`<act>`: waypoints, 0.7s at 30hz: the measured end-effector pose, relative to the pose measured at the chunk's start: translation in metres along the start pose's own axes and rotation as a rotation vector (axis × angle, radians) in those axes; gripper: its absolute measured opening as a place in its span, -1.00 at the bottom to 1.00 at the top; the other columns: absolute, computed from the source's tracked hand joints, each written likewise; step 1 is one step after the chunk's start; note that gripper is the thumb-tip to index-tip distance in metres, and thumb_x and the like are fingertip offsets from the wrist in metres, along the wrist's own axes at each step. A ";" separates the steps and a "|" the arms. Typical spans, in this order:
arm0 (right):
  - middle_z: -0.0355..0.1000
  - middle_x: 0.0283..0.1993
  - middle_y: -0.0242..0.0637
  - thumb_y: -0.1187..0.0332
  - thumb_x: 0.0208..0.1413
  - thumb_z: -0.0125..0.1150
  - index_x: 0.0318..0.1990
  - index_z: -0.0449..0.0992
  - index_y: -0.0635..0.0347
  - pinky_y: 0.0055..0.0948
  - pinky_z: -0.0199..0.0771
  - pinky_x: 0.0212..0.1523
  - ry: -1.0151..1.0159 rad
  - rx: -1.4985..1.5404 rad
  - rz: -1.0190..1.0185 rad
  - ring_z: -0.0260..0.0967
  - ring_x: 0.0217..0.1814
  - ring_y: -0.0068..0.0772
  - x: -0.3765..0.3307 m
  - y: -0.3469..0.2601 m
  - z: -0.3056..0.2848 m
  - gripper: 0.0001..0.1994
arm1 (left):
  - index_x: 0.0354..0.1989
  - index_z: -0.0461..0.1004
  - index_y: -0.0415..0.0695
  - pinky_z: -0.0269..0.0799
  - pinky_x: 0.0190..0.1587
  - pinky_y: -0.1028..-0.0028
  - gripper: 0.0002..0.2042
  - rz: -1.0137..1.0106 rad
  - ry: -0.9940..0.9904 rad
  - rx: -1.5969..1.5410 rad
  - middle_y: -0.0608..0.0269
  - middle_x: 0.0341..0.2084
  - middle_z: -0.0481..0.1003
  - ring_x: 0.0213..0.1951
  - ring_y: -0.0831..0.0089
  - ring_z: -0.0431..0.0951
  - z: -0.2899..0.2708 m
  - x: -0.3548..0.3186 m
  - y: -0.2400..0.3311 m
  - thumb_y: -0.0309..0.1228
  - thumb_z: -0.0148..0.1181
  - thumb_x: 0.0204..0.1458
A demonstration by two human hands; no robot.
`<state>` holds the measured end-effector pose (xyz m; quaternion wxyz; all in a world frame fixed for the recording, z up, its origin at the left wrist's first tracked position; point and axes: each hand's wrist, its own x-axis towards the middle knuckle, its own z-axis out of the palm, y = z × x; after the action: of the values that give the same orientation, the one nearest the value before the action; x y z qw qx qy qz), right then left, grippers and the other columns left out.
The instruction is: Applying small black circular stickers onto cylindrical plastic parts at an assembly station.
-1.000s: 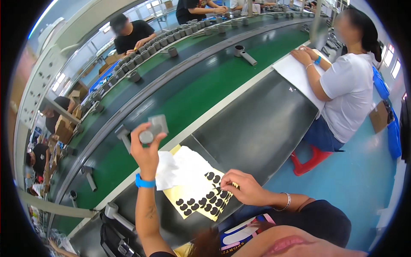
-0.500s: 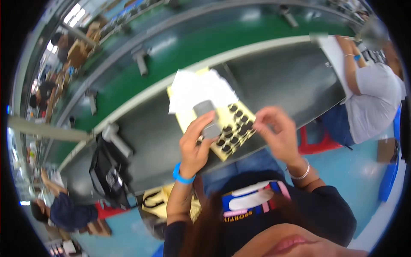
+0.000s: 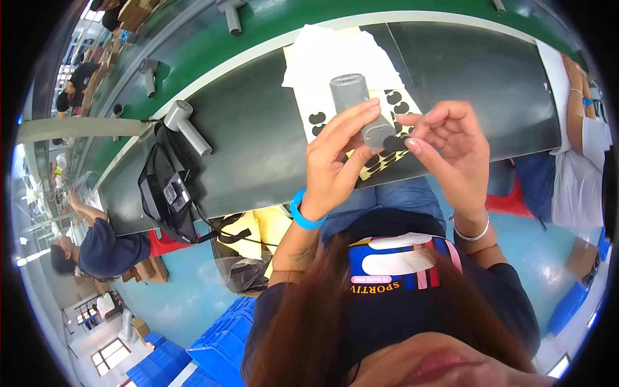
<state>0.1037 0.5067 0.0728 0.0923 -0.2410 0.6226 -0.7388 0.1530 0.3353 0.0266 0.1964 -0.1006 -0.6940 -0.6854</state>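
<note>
My left hand [image 3: 335, 164] grips a grey hair-dryer body [image 3: 360, 111] upright above the dark work mat [image 3: 258, 138]. My right hand [image 3: 448, 151] pinches a small black sticker [image 3: 392, 142] against the lower end of the grey body. Under both hands lies a yellow backing sheet [image 3: 380, 164] with several black stickers on it, partly covered by white paper [image 3: 332, 58]. A blue band is on my left wrist, a thin bracelet on my right.
Another grey hair dryer [image 3: 186, 126] lies at the mat's left beside a black bag [image 3: 166, 197]. More grey parts [image 3: 149, 72] ride the green conveyor [image 3: 271, 22]. A seated person [image 3: 97, 242] is at left, another person's arm [image 3: 580, 90] at right. Blue crates [image 3: 216, 345] stand on the floor.
My left hand brought the grey body from up over the conveyor down close in front of me. My right hand left the sticker sheet and now presses a black sticker on it.
</note>
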 end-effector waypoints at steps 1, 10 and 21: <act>0.38 -0.29 -0.28 0.68 0.01 0.16 -0.14 0.26 0.30 -0.53 0.46 -0.09 -0.013 -0.020 0.004 0.42 -0.03 -0.44 0.000 -0.001 0.001 -0.72 | 0.04 0.42 -0.24 0.57 -0.20 0.49 -0.53 0.035 0.006 0.041 0.01 0.06 0.38 -0.09 0.35 0.51 0.000 0.001 0.000 -0.79 0.04 -0.13; 0.35 -0.27 -0.26 0.75 0.00 0.12 -0.14 0.25 0.29 -0.53 0.43 -0.04 0.007 0.000 0.076 0.39 0.06 -0.27 0.005 -0.005 0.002 -0.70 | 0.10 0.37 -0.25 0.53 -0.20 0.52 -0.53 -0.057 -0.061 -0.163 0.01 0.12 0.30 -0.23 0.48 0.49 0.004 0.004 0.001 -0.69 0.16 -0.06; 0.34 -0.26 -0.30 0.69 0.01 0.15 -0.14 0.26 0.31 -0.56 0.51 -0.13 0.009 0.006 0.022 0.40 -0.02 -0.45 0.007 0.002 -0.001 -0.72 | 0.11 0.35 -0.32 0.51 -0.19 0.54 -0.58 -0.085 -0.099 -0.236 0.00 0.13 0.27 -0.29 0.52 0.47 0.002 0.006 0.001 -0.62 0.16 0.02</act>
<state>0.0966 0.5045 0.0724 0.0984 -0.2306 0.6234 -0.7406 0.1475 0.3366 0.0305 0.1193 -0.1272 -0.6209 -0.7643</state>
